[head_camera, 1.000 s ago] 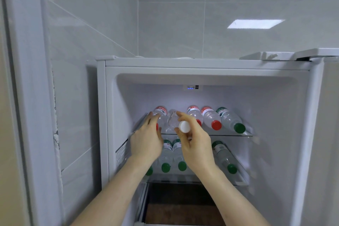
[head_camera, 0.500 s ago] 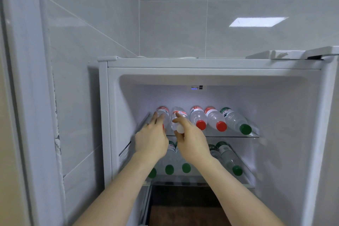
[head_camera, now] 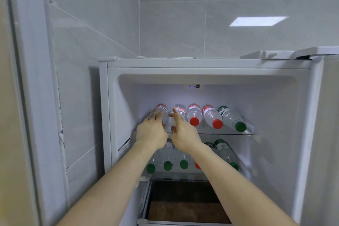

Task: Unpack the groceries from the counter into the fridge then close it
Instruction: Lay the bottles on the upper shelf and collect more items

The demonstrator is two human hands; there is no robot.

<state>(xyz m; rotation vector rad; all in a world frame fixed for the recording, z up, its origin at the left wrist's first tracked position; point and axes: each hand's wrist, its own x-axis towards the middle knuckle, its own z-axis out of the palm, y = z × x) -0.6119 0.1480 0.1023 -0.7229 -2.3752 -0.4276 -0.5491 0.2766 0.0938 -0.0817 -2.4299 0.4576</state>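
The open fridge (head_camera: 201, 64) fills the view. On its upper glass shelf (head_camera: 229, 133) several water bottles lie side by side, caps toward me. My right hand (head_camera: 185, 134) holds the neck of the white-capped bottle (head_camera: 180, 109), second from the left, between thumb and index finger; the bottle lies on the shelf. My left hand (head_camera: 151, 132) rests with straight fingers on the leftmost bottle (head_camera: 161, 107) beside it. To the right lie two red-capped bottles (head_camera: 194, 115) and a green-capped bottle (head_camera: 232, 118).
The lower shelf holds several more bottles, mostly green-capped (head_camera: 167, 165), partly hidden by my forearms. Below it is a dark drawer (head_camera: 183, 203). The fridge door (head_camera: 328, 134) stands open at the right. A tiled wall (head_camera: 77, 97) is close on the left.
My right hand carried the white-capped bottle forward and laid it on the upper shelf between the leftmost bottle and the red-capped ones. My left hand stayed on the leftmost bottle.
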